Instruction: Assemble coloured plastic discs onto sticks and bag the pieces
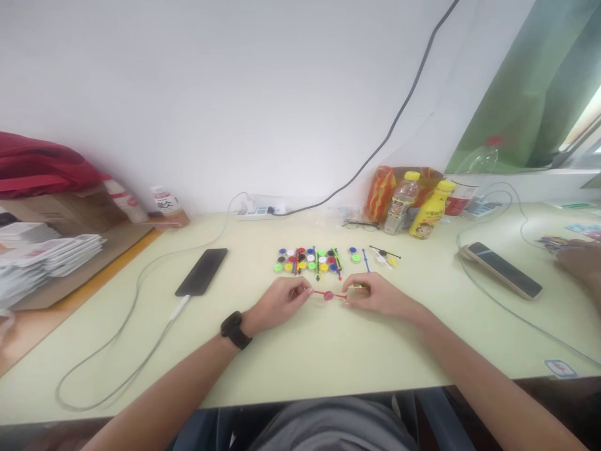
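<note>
Between my hands is a red arrow spinner with a round middle. My left hand, with a black watch on its wrist, pinches the spinner's left end between thumb and fingertips. At its right end, the fingers of my right hand are bent close round the tip. A thin yellow-green piece, which looks like another arrow, is tucked in the curl of my right hand. Just beyond the hands lie several rows of coloured round discs, with coloured arrows laid across them. A blue arrow lies apart on the right.
A phone on a white cable lies at left, another device at right. Bottles and a power strip stand along the wall. White boxes are stacked far left. Another person's hand is at the right edge.
</note>
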`<state>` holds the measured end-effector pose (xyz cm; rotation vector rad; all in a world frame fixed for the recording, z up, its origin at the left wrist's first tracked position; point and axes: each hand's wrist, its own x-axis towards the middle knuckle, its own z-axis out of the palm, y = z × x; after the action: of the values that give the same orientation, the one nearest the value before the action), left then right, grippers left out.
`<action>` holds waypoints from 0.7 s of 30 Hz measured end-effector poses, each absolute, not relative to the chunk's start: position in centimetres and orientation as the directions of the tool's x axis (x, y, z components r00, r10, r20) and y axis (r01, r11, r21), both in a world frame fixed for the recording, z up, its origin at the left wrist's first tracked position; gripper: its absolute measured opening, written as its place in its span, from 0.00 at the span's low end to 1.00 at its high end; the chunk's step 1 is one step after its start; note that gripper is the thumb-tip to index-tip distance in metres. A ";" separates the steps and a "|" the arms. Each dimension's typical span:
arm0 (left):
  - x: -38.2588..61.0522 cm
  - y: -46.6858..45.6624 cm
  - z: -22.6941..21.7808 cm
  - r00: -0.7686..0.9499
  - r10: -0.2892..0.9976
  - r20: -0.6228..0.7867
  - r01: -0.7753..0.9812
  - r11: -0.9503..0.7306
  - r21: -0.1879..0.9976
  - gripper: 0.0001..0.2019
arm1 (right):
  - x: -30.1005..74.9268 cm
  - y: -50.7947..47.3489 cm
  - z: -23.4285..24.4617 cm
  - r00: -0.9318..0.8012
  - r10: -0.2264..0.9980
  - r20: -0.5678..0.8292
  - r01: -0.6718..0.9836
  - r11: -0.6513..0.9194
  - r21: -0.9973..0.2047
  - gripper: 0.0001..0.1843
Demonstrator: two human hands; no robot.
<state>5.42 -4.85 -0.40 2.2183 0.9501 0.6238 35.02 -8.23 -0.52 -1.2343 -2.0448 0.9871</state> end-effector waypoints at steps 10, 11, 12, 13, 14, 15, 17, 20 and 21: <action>5.6 -4.7 -0.5 0.586 0.798 0.140 0.384 -0.427 0.819 0.16 | 33.9 -8.4 -2.3 -0.345 0.888 0.304 0.549 0.453 -0.702 0.08; 5.6 -4.7 -0.5 0.582 0.801 0.137 0.376 -0.415 0.829 0.16 | 33.7 -8.5 -2.4 -0.348 0.877 0.332 0.551 0.477 -0.685 0.07; 5.6 -4.7 -0.5 0.579 0.804 0.133 0.371 -0.405 0.836 0.16 | 33.6 -8.5 -2.4 -0.347 0.867 0.357 0.555 0.497 -0.667 0.07; 5.6 -4.7 -0.4 0.578 0.806 0.131 0.366 -0.399 0.841 0.16 | 33.5 -8.5 -2.4 -0.339 0.862 0.378 0.561 0.508 -0.654 0.08; 5.7 -4.7 -0.3 0.577 0.805 0.135 0.360 -0.400 0.843 0.17 | 33.5 -8.4 -2.4 -0.320 0.862 0.392 0.570 0.506 -0.647 0.08; 5.7 -4.8 -0.2 0.579 0.803 0.143 0.353 -0.404 0.844 0.17 | 33.6 -8.3 -2.3 -0.293 0.870 0.397 0.582 0.492 -0.648 0.09; 5.7 -4.9 0.0 0.582 0.798 0.158 0.344 -0.418 0.841 0.17 | 34.3 -8.0 -2.0 -0.197 0.898 0.393 0.602 0.427 -0.675 0.12; 5.7 -4.9 -0.1 0.577 0.801 0.156 0.359 -0.421 0.833 0.17 | 36.4 -7.0 -1.1 0.042 0.925 0.377 0.584 0.283 -0.761 0.19; 5.7 -4.9 -0.1 0.576 0.803 0.154 0.369 -0.423 0.828 0.18 | 37.4 -6.6 -0.9 0.125 0.925 0.360 0.557 0.234 -0.797 0.21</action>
<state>5.69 -4.91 -0.14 2.0232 0.9339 0.7040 37.40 -6.60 -0.93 -1.4390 -1.5488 0.4825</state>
